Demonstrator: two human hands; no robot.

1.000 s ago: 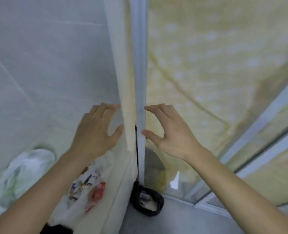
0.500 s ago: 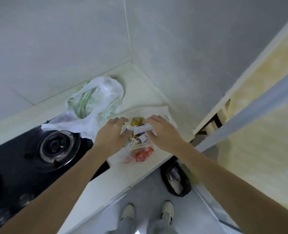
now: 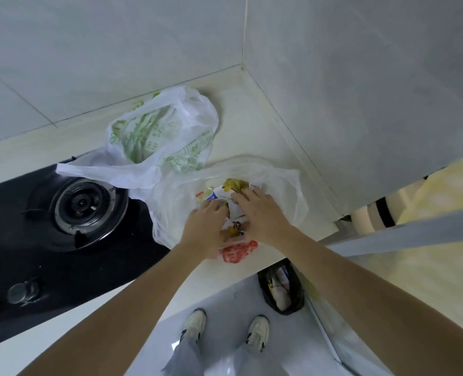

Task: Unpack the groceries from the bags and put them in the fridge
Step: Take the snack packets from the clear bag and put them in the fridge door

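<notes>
We see the clear bag (image 3: 276, 185) of packets (image 3: 226, 195) lying on the bench (image 3: 252, 126) near its right end. Our left hand (image 3: 204, 226) and right hand (image 3: 260, 215) both reach inside it, fingers on the packets; whether they are grasping we cannot tell. A green-printed bag (image 3: 159, 137) sits just beyond, to the left.

pale countertop (image 3: 241, 109), green-printed bag (image 3: 159, 137), clear grocery bag (image 3: 279, 183), black hob (image 3: 62, 240)
</notes>
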